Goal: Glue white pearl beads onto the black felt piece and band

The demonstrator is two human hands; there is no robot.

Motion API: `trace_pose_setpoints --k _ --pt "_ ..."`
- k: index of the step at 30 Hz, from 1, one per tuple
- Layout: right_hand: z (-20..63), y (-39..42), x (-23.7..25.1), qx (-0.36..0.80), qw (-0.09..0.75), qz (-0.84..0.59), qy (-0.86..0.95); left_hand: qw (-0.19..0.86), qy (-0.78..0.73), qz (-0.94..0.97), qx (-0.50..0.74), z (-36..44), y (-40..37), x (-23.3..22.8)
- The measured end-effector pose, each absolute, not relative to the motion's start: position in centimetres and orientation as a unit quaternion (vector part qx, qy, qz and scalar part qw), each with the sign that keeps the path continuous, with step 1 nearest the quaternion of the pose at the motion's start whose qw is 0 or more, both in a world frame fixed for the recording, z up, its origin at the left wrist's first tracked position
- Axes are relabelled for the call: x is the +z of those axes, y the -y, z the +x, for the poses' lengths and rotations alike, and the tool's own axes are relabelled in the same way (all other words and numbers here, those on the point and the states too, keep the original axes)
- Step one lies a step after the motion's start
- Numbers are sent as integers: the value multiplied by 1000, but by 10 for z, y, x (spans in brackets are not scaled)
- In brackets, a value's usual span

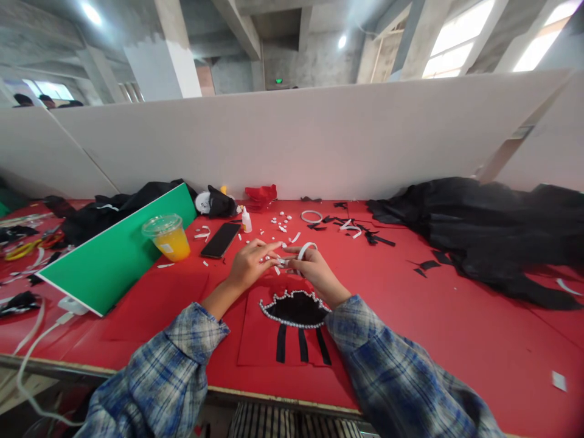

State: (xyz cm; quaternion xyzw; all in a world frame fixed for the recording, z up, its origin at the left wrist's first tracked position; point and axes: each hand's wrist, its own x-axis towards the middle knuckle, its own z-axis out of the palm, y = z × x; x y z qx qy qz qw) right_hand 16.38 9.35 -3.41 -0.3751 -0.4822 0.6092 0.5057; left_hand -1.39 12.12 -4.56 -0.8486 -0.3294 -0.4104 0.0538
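Both hands (pixel 283 264) pinch, seemingly, a white strip (pixel 306 248).

Both hands meet mid-table — left hand (pixel 250 263) and right hand (pixel 316 272) pinching a strip (pixel 305 249) just behind the beaded fabric piece (pixel 295 307). Phone (pixel 221 239), glue bottle (pixel 246 220) and drink cup (pixel 167 236) lie left — garment heap (pixel 493 234) right.

A red table (pixel 456 328) is carrying the clutter. A phone (pixel 221 239) is lying near a cup of orange drink (pixel 168 236), with a small glue bottle (pixel 247 220) standing just beside the phone. A green board (pixel 119 250) is resting at the left. Black cloth (pixel 493 234) is sprawling across the right side, white scraps (pixel 280 222) are lying scattered at the middle, and a red sheet with a black beaded shape (pixel 292 322) is sitting at the near edge.
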Motion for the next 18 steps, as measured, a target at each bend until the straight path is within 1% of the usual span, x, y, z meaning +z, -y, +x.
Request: trace_pose_setpoints --k 8,11,14,16,18 --pt "164 -94 -34 573 492 -408 514 94 324 -887 -316 -13 -116 -39" --pt "165 -95 -35 578 488 -406 513 70 334 -889 -305 -11 -115 -38" --pt "167 -95 -34 594 487 -381 514 -12 340 -869 -359 -8 -119 -39" --pt "168 -95 -32 590 482 -385 520 -109 351 -841 -397 -8 -122 -41" --pt "168 -96 -32 561 475 -420 533 -218 371 -811 -396 -8 -127 -43"
